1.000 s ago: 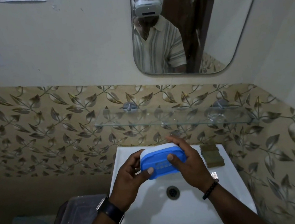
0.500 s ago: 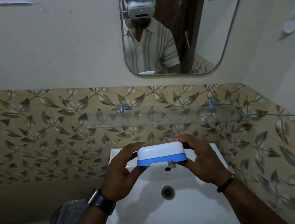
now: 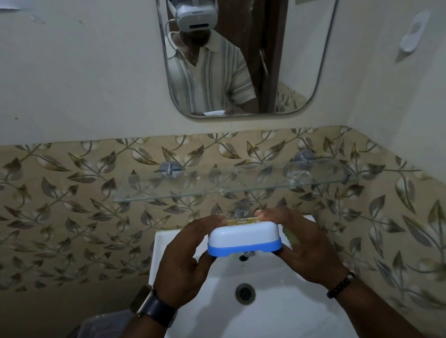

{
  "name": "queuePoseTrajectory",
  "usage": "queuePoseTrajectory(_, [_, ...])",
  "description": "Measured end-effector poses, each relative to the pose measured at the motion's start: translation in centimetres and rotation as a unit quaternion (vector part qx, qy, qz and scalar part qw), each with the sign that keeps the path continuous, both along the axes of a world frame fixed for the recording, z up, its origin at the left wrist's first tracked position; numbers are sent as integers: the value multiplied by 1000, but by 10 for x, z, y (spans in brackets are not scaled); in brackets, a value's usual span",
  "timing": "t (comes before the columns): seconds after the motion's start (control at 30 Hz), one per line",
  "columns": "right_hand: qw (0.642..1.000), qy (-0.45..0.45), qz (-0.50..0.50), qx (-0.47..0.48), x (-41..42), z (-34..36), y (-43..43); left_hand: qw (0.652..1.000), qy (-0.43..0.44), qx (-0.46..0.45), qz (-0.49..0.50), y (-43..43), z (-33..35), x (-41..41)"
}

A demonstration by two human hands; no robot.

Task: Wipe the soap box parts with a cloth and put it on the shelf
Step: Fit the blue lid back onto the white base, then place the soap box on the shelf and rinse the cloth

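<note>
The soap box (image 3: 244,239), white top on blue base, sits level between both hands above the sink's (image 3: 233,320) back edge, below the glass shelf (image 3: 218,186). Left hand (image 3: 184,262) and right hand (image 3: 307,248) fingers clasp its ends.

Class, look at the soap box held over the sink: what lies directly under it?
Under the soap box lies the white sink and its drain. The tap's spout peeks out just beneath; the rest is covered.
</note>
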State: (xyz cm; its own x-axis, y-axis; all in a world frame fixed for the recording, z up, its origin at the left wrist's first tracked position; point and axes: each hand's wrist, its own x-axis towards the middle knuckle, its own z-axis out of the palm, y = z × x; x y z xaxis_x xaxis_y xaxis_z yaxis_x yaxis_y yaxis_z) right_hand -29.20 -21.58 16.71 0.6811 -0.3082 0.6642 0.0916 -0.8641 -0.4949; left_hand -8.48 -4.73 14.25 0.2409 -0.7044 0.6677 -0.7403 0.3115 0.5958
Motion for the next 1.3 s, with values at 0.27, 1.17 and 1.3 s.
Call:
queuePoseTrajectory(0.27, [999, 6, -31, -28, 3, 13, -5, 996, -54, -27, 59, -18, 14, 1])
queuePoseTrajectory(1.17, [978, 128, -160, 40, 90, 8, -119, 966, -134, 147, 165, -132, 29, 34])
queuePoseTrajectory(1.3, [973, 6, -228, -20, 67, 2, -111, 964, -130, 118, 201, -126, 31, 23])
